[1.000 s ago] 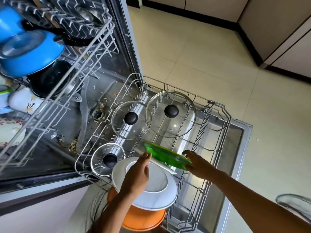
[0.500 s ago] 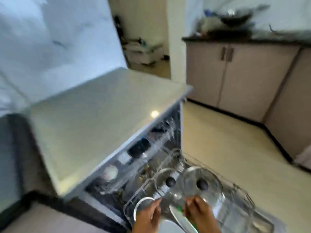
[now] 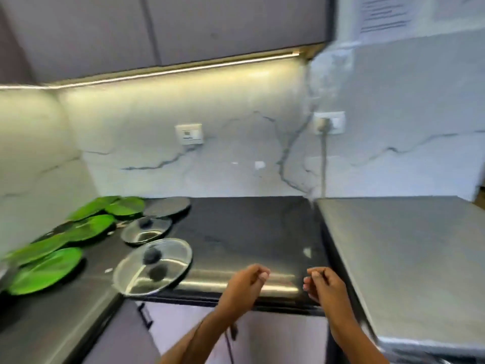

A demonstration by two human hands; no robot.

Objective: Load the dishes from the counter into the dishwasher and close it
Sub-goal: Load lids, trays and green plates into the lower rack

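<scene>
The large glass lid (image 3: 153, 266) is set at the near left of the tabletop (image 3: 249, 227), its rim at or just over the near edge; it could be tipped to the floor by a careless brush. The smaller glass lid (image 3: 147, 229) and overlapped green plates (image 3: 47, 269) are crowded behind it, so a knock is risked in lifting. Free room is offered by the bare right half. The left hand (image 3: 246, 282) and right hand (image 3: 322, 285) are held loosely curled and empty above the near edge.

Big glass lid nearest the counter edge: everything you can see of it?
The big glass lid is round, clear glass with a metal-looking rim and a dark central knob. It lies flat, knob up, on the dark counter near its front edge, slightly blurred. Only the counter touches it; the left hand is apart, to its right.
</scene>
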